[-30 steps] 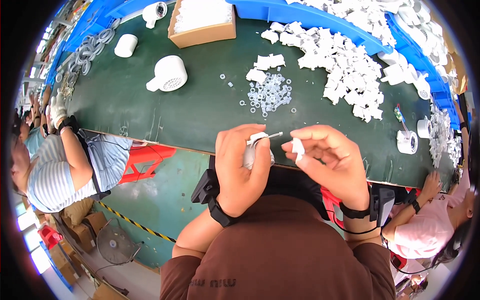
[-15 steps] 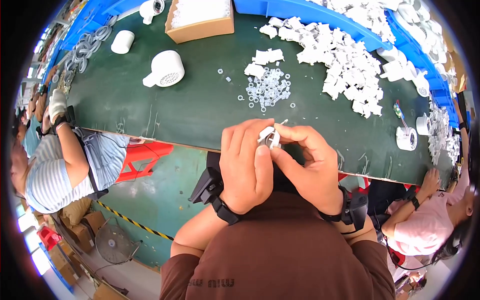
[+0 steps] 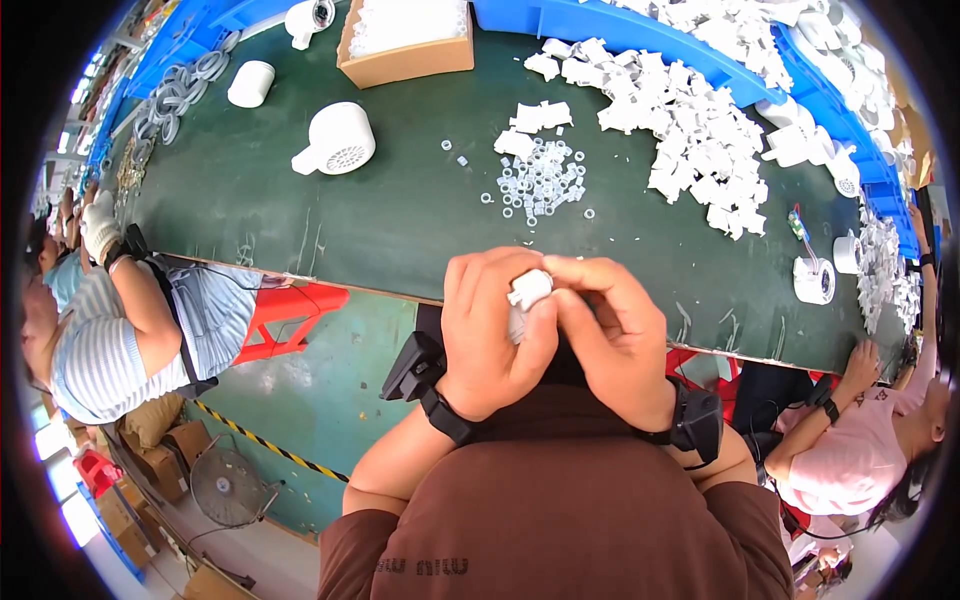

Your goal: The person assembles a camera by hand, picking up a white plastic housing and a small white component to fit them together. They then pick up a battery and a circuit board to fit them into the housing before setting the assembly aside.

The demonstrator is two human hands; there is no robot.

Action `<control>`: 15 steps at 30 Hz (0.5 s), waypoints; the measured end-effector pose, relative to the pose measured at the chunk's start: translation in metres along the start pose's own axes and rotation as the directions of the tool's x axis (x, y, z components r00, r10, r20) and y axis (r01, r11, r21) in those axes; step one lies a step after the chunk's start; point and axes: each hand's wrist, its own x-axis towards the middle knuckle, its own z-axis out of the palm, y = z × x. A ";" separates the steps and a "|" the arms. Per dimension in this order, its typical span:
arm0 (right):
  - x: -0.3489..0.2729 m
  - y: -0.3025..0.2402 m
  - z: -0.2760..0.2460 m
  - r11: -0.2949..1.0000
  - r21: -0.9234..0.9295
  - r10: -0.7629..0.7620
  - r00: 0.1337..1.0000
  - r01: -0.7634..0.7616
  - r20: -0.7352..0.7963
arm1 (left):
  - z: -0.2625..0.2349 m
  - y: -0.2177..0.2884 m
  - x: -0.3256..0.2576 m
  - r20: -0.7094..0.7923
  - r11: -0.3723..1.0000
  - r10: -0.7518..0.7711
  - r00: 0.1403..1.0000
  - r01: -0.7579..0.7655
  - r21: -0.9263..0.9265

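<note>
My left hand is closed around a small white plastic part, its thumb lying along the near side. From the right, the thumb and forefinger of my right hand press on the same part. A white notched face of it shows between the fingertips; the rest is hidden in my left palm. Both hands are just off the near edge of the green table. Beyond them lies a pile of small clear plastic rings, with a few white plastic brackets at its far side.
A heap of white brackets spreads at the back right, before blue bins. White rounded housings, an open cardboard box and grey rings lie farther back. Co-workers sit at left and right.
The white part has turned between my fingers: its hollow side showed before, now a white notched face. My hands have shifted slightly. The left co-worker's gloved hand has moved.
</note>
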 end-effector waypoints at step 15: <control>0.034 -0.005 -0.044 0.868 -0.493 -0.063 0.998 0.061 0.011 | -0.020 0.008 0.020 0.247 0.981 0.084 0.965 -0.123 0.148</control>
